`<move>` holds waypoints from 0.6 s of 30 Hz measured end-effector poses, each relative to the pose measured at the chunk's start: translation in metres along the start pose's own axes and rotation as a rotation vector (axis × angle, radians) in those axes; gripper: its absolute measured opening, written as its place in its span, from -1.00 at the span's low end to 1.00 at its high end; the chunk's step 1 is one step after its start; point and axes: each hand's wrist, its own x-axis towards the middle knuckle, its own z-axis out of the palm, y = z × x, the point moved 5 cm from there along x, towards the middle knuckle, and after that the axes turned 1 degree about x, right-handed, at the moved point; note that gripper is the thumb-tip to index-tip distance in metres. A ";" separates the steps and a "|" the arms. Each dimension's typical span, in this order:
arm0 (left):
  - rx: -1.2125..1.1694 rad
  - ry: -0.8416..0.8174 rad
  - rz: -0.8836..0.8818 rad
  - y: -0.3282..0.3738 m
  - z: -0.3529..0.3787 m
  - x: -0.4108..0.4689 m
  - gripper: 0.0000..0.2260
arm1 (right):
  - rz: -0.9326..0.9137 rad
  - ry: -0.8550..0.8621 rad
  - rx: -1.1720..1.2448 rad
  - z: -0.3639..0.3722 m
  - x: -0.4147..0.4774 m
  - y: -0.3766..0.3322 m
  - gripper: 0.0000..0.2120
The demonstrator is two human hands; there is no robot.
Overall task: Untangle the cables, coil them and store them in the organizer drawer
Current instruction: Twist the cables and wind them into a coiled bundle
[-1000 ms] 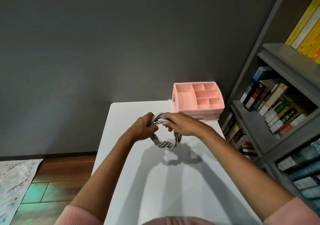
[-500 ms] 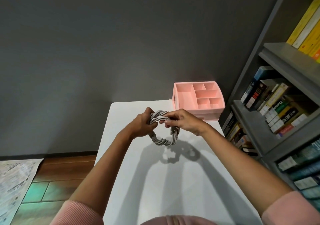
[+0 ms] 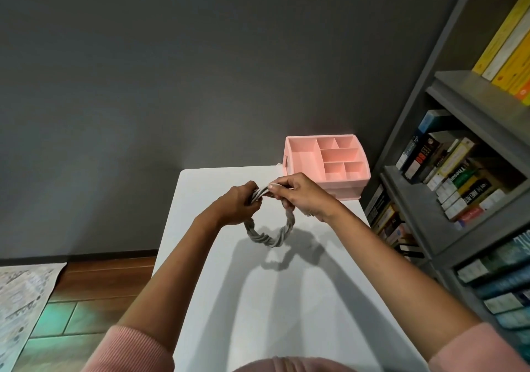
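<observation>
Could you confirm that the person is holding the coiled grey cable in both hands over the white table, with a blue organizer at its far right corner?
Not quite: the organizer is pink, not blue, as the head view shows. The rest holds: left hand and right hand grip the coiled grey cable over the white table, organizer at its far right corner.

One book spine [image 3: 456, 174] in the bookcase [image 3: 473, 96] shows the letters "Thes", the rest hidden. Lettering on the other spines is too small or blurred to read.
</observation>
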 end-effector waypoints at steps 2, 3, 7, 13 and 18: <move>0.024 -0.012 -0.005 -0.003 0.000 0.001 -0.87 | -0.033 0.062 -0.003 0.000 0.002 -0.002 -0.87; 0.032 -0.022 0.003 -0.002 0.002 0.000 -0.83 | -0.064 0.096 -0.056 -0.001 0.004 -0.006 -0.92; -0.011 -0.047 0.058 0.006 0.015 -0.004 -0.70 | -0.136 0.092 -0.412 -0.007 0.013 -0.019 -0.95; -0.217 -0.142 0.079 0.017 0.028 -0.013 -0.70 | -0.128 0.017 -0.477 -0.025 0.019 -0.026 -0.91; -0.365 -0.119 0.057 0.027 0.028 -0.016 -0.65 | -0.080 -0.100 -0.281 -0.033 0.020 -0.013 -0.88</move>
